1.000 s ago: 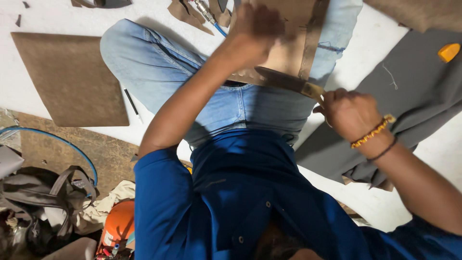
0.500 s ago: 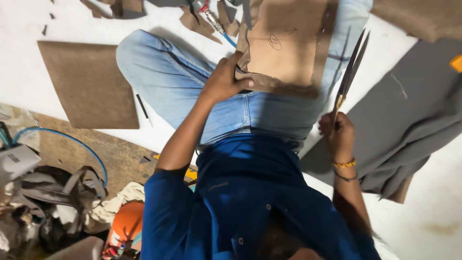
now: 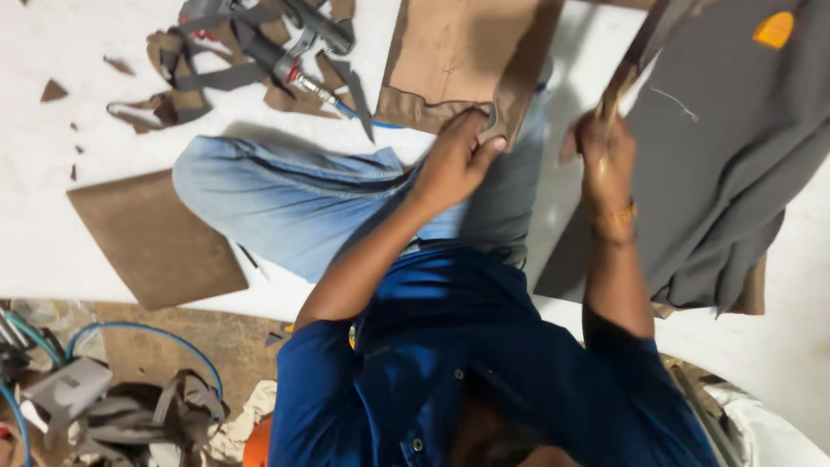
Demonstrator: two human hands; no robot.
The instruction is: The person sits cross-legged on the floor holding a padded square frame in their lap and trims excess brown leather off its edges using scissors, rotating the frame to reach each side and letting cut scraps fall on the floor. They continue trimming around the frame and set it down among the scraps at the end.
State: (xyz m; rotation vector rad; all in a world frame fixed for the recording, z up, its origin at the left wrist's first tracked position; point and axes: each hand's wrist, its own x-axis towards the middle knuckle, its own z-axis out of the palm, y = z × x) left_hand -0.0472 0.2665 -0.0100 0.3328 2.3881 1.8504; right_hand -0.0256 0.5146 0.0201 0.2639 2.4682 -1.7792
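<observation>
A seated worker's left hand (image 3: 454,160) pinches the near edge of a tan leather panel (image 3: 458,56) draped over the knee, while the right hand (image 3: 605,147) is closed around long shears (image 3: 635,56). Offcuts (image 3: 173,78) litter the white floor's (image 3: 52,225) far edge; the panel looks marked but largely uncut.
</observation>
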